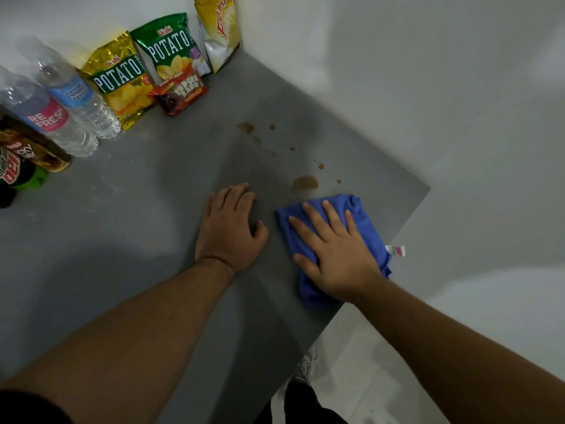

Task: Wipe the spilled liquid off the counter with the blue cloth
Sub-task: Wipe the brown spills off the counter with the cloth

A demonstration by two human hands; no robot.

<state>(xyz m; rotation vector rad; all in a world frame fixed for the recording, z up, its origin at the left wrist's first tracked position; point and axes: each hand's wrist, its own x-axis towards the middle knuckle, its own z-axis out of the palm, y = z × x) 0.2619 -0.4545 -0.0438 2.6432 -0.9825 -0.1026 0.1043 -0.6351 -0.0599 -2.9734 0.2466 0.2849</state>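
Blue crumpled cloth (360,215) lies near the grey counter's (153,240) right edge under your flat, spread right hand (336,255), brown spilled liquid (305,182) just beyond; left hand (230,224) rests loosely curled, empty.

blue cloth (360,209), brown spilled liquid (305,182), grey counter (153,224), green and yellow chip bags (146,65)
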